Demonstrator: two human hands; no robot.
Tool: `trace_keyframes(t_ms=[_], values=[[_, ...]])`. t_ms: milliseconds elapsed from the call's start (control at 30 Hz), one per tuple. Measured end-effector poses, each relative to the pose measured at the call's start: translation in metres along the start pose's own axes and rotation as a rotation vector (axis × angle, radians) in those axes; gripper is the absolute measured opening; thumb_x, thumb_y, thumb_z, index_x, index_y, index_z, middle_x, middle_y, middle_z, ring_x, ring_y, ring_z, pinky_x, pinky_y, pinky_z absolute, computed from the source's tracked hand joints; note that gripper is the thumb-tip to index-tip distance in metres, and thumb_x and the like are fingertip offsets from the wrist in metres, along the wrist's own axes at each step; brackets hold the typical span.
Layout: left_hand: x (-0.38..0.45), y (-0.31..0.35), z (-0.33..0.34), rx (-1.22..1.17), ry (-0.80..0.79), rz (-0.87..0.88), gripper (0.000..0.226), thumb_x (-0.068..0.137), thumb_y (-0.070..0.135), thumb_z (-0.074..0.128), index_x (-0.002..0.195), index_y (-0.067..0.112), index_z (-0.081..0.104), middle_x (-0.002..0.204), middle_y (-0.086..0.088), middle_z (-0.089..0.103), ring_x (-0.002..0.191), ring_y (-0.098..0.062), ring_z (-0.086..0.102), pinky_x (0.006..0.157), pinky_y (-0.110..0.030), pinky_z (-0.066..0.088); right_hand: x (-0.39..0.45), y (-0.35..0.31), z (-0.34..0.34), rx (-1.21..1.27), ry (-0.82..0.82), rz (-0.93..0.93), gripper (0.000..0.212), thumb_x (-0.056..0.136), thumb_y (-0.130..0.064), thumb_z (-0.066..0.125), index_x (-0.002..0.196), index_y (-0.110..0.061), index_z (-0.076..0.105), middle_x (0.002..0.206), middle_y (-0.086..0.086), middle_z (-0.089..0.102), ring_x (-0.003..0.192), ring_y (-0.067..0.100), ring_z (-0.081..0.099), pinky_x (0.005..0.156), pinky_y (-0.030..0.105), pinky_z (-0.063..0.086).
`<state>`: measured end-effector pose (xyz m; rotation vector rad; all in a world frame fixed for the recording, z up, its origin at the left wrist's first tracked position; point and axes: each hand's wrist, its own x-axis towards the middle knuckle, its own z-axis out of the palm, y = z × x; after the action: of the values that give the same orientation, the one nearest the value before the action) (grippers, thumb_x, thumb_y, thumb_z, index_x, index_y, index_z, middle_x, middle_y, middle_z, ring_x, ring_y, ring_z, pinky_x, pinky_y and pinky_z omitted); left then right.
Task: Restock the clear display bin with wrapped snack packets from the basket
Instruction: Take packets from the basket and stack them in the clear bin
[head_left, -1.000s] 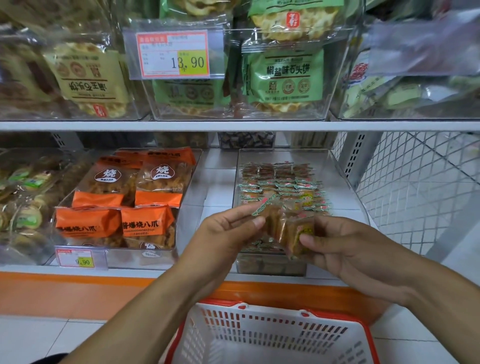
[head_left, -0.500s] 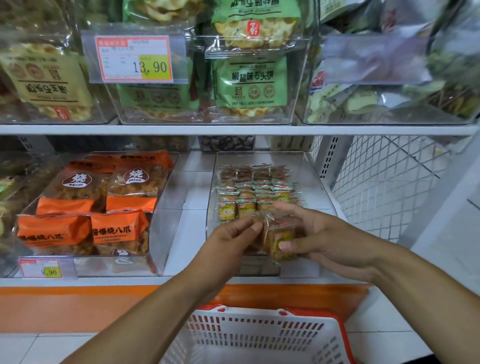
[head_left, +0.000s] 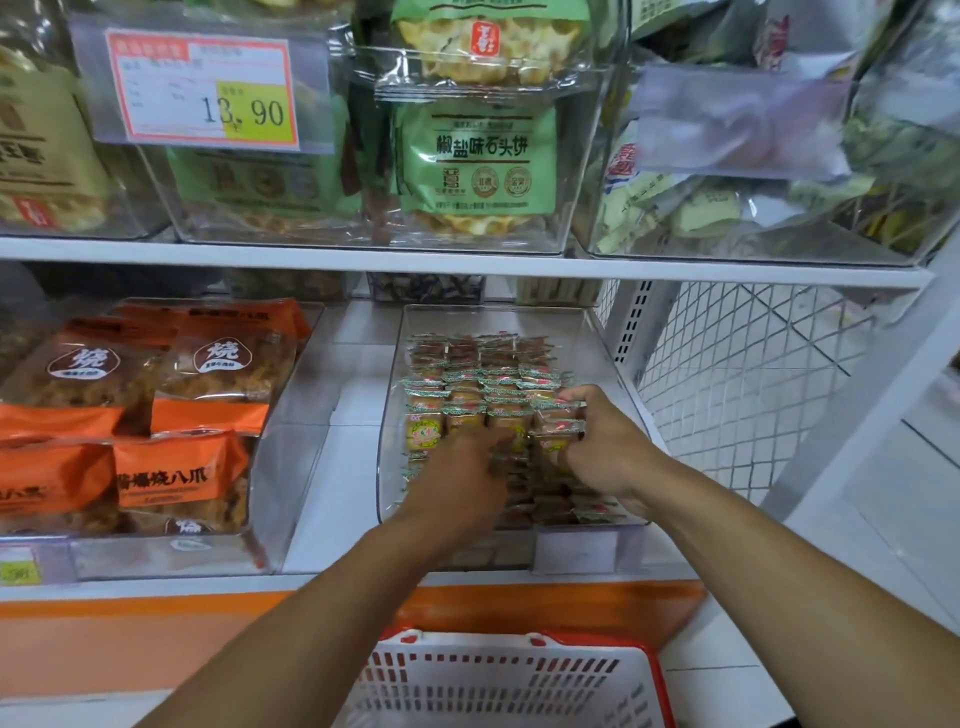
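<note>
In the middle of the frame, on the lower shelf, sits the clear display bin (head_left: 597, 332), with rows of wrapped snack packets (head_left: 467, 374) standing in it. Both hands are down inside its front half, close together but not touching. The left hand (head_left: 462, 478) is blurred, palm down on the packets; whether its fingers curl round one I cannot tell. The right hand (head_left: 602, 447), just to its right, has its fingers bent over a small cluster of packets at the near end of the rows and grips them. At the bottom centre, below the orange shelf edge, the white basket (head_left: 509, 686) with its red rim pokes into view; what lies in it is hidden. At centre left, orange snack bags (head_left: 182, 467) fill a neighbouring bin. Upper left, a price tag (head_left: 202, 91) reads 13.90, beside green biscuit packs (head_left: 472, 156).
</note>
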<state>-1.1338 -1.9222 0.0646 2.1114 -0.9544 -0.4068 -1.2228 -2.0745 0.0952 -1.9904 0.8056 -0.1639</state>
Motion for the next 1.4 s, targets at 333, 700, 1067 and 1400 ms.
trace_keyframes(t_ms=[333,700,1067,1400], values=[[0.005,-0.010,0.010,0.173,-0.094,0.025,0.058,0.097,0.015,0.057,0.153,0.020,0.042,0.152,-0.008,0.044,0.143,-0.030,0.032,0.114,-0.045,0.036,0.030,0.013,0.008,-0.021,0.011,0.047,0.102,0.086,0.012,0.059,0.160,-0.039,0.011,0.165,0.006,0.026,0.134,0.023,0.048,0.070,0.022,0.045],[0.005,-0.011,0.013,0.210,-0.062,0.035,0.054,0.100,0.019,0.054,0.152,0.023,0.042,0.146,-0.009,0.048,0.141,-0.031,0.035,0.114,-0.051,0.039,0.016,0.012,0.015,-0.138,0.071,-0.055,0.085,0.087,0.010,0.061,0.154,-0.033,0.033,0.157,0.001,0.040,0.128,0.022,0.052,0.090,0.026,0.050],[0.003,-0.008,0.008,0.118,0.139,-0.024,0.043,0.088,0.012,0.066,0.130,0.019,0.063,0.126,-0.005,0.064,0.120,-0.026,0.057,0.100,-0.046,0.052,-0.005,0.004,0.016,-0.568,0.170,-0.210,0.058,0.082,0.012,0.064,0.128,-0.020,0.050,0.115,0.002,0.033,0.085,0.024,0.050,0.074,0.028,0.040],[0.001,-0.009,0.001,0.182,0.091,-0.011,0.034,0.091,0.015,0.063,0.125,0.020,0.066,0.124,-0.004,0.068,0.114,-0.025,0.061,0.095,-0.046,0.055,-0.002,0.007,0.013,-0.530,0.126,-0.237,0.037,0.085,-0.007,0.075,0.111,-0.025,0.055,0.116,0.001,0.053,0.098,0.015,0.050,0.080,0.022,0.037]])
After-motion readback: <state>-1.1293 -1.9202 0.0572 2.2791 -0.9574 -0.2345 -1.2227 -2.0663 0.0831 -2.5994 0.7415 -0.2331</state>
